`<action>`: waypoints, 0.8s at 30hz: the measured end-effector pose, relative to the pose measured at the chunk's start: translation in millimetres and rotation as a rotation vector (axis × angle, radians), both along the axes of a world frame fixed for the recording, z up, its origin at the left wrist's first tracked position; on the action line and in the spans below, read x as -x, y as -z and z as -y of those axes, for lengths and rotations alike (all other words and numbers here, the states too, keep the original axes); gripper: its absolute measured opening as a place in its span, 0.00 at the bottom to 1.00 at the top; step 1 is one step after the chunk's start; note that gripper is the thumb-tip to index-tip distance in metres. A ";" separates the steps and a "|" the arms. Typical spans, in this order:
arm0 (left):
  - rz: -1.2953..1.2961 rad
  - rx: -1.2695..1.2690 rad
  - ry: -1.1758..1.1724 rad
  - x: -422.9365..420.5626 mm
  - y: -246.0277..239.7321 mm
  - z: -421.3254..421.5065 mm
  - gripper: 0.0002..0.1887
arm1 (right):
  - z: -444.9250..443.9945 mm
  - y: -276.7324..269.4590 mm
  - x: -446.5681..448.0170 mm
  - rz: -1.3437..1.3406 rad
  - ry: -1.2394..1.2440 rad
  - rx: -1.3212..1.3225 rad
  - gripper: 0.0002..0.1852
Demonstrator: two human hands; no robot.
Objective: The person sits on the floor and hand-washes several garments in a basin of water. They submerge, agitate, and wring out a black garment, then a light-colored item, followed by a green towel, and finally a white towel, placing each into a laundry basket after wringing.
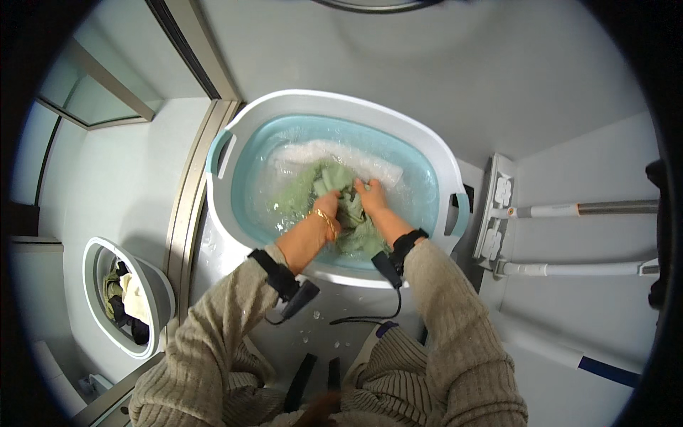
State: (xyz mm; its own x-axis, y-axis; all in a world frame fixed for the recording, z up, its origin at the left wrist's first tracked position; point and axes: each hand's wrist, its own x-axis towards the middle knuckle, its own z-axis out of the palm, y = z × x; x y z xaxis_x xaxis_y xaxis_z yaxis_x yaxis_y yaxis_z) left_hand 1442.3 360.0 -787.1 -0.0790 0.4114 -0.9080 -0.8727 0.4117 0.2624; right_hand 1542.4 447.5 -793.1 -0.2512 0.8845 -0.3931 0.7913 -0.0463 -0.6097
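Observation:
A white and turquoise plastic tub (341,96) holds water, with a green cloth (299,187) and a white cloth (368,163) in it. My left hand (326,211), with a gold bracelet at the wrist, grips part of the green cloth near the middle of the tub. Close beside it on the right, my right hand (372,196) grips another fold of the same cloth. Between the hands the cloth is bunched; its lower part spreads in the water towards me. The white cloth lies just beyond the green one. Some fingertips are hidden by folds.
A smaller basket (125,248) with dark, green and cream clothes stands at the lower left, past a metal door track (184,213). A flat mop head (493,208) and poles (576,268) are at the right. Water drops lie on the floor (320,331) before the tub.

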 end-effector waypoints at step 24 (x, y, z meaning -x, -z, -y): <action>0.069 -0.214 -0.003 7.5 5.9 3.7 0.20 | 5.4 -25.2 7.5 0.099 -0.126 -0.051 0.32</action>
